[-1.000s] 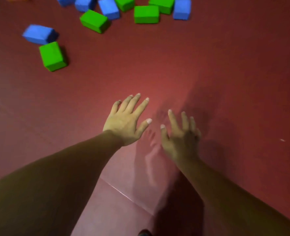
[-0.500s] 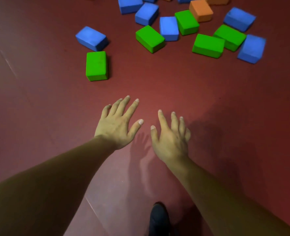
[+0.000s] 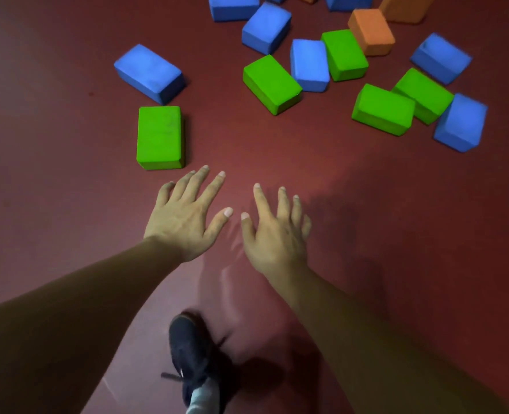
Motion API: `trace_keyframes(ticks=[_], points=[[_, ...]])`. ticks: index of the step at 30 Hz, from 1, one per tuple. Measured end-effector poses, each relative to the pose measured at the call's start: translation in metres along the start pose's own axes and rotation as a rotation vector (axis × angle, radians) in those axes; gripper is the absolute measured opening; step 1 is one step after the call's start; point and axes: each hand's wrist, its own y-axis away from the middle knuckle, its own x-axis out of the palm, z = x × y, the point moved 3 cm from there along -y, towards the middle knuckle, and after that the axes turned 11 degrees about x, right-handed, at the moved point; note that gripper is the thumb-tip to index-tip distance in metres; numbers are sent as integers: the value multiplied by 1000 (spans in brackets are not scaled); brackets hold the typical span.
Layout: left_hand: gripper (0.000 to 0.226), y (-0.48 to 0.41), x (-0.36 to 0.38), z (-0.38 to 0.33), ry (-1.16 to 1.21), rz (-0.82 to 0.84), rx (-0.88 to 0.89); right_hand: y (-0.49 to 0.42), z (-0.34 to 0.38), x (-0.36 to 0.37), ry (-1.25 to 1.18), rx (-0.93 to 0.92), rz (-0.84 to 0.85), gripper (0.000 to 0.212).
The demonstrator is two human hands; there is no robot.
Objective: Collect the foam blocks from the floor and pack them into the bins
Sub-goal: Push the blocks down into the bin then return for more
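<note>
1. I have both hands stretched out ahead, palms down above the red floor (image 3: 68, 204). The left hand (image 3: 184, 216) has its fingers straight and spread and holds nothing.
2. The right hand (image 3: 277, 231) is just beside it, thumbs almost meeting, fingers extended and loose, also empty. I judge the hands are spread this way so they can close on a block from two sides.
3. The nearest green block (image 3: 160, 137) lies flat just beyond the left fingertips, not touched, its long side pointing away from me. It looks like the handiest first pick.
4. A blue block (image 3: 148, 73) sits farther off, at an angle, close to that green one but apart from it.
5. To the far right is the main scatter. A second green block (image 3: 271, 83) sits just beside more blue ones, an orange block (image 3: 371, 31) lies behind, and others lean together as if tipped out.
6. The bins are not in view, so I cannot say where they stand. With this many blocks on the floor, I judge most of the collecting is yet to do.
7. My dark shoe (image 3: 190, 345) is planted near, between the arms, which suggests a stride toward the pile.
</note>
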Motion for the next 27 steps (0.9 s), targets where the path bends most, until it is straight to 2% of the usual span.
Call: trace_keyframes(ticks=[9, 16, 20, 24, 27], points=[[75, -86, -16, 137, -8, 25, -33, -112, 117, 27, -5, 27, 9, 64], [73, -176, -10, 224, 23, 40, -62, -198, 178, 62, 22, 50, 51, 65], [74, -230, 21, 286, 57, 71, -113, -267, 217, 108, -27, 80, -69, 62], [78, -253, 63, 354, 106, 98, -229, -325, 266, 164, 0, 83, -7, 66], [80, -275, 89, 401, 102, 83, -234, -363, 298, 197, -5, 66, 5, 71]])
